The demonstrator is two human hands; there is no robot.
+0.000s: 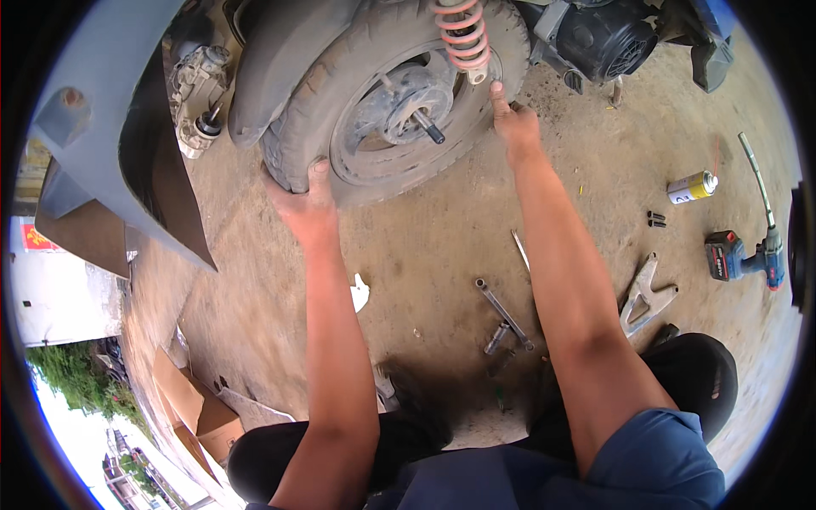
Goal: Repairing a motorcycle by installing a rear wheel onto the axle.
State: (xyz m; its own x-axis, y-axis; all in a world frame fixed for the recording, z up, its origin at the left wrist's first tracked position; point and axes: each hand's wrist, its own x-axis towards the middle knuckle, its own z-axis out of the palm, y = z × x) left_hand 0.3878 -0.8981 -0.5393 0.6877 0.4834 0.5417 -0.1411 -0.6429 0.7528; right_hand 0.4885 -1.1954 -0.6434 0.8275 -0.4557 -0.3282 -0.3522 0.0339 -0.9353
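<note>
A dusty scooter wheel (pixel 353 183) with a black tyre and grey rim stands tilted at the top of the view, its threaded axle (pixel 429 127) sticking out of the hub. My left hand (pixel 308 202) grips the tyre's lower left edge, thumb on the near sidewall. On the opposite edge my right hand (pixel 517 127) clasps the tyre, thumb pointing up along it; its fingers are mostly hidden. Just above the right thumb hangs a shock absorber with a red spring (pixel 463 36), its lower eye unattached beside the tyre. A dark mudguard (pixel 280 72) curves over the wheel's left side.
On the right lie a spray can (pixel 692 187), several black bolts (pixel 655 219), a cordless impact wrench (pixel 748 257) and a metal bracket (pixel 648 297). A spanner (pixel 505 314) lies between my arms. An engine part (pixel 201 98) and cardboard box (pixel 200 412) are left.
</note>
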